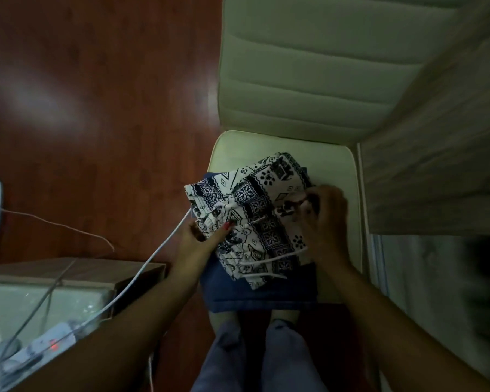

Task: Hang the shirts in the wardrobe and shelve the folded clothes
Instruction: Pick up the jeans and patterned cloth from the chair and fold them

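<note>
Dim room, glossy red-brown wood floor [96,108] with a soft patch of glare, cream padded chair [309,80] with ribbed backrest, pale wood-grain panel [436,165] at right, low wooden cabinet [96,271] lower left, white cable [159,247], power strip [51,339] glowing red.

Both arms outstretched — left hand [200,240] pinching, right hand [327,219] curled tight

the floor [96,108] is red-brown wood, smooth and shiny where light hits it. the chair [309,80] has a pale, smooth, padded cover. the patterned cloth [255,210] looks thin, soft and matt. the blue cloth [260,295] under it is matt too. the cable [142,270] is smooth white plastic.
</note>
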Action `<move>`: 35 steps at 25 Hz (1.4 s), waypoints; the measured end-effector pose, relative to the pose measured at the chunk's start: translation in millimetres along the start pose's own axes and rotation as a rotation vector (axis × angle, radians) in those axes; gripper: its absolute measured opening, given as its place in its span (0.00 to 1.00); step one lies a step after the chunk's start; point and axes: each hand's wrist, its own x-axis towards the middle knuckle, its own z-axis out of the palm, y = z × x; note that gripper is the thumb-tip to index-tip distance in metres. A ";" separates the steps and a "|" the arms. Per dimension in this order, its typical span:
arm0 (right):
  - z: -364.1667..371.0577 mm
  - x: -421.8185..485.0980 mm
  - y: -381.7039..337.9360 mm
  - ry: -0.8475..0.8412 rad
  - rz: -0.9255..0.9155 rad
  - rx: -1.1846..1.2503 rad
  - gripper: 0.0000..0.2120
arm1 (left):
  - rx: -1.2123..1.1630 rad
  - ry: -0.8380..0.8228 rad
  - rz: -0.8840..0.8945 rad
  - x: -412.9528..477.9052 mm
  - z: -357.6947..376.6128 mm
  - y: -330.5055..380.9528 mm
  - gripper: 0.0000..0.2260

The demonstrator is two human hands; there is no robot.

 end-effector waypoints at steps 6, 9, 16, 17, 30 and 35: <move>-18.9 10.0 34.1 -0.464 0.406 0.194 0.24 | -0.283 -0.018 -0.249 -1.1 29.2 -8.6 0.22; -21.2 -1.6 26.9 -0.398 0.421 0.408 0.14 | -0.285 -0.147 -0.205 -1.1 26.7 -0.9 0.20; -6.0 -52.9 23.3 -0.358 0.512 0.559 0.17 | 0.161 -0.145 0.156 7.6 -14.7 7.3 0.16; -2.8 -56.0 27.8 -0.376 0.533 0.512 0.18 | 0.243 -0.130 0.174 8.9 -15.3 1.6 0.19; 7.2 -32.7 58.8 -0.446 0.701 0.493 0.31 | 0.212 0.004 -0.112 16.2 -4.5 -25.9 0.23; 13.2 -28.8 60.1 -0.510 0.765 0.672 0.30 | 0.047 -0.276 -0.238 13.2 -8.3 -8.8 0.28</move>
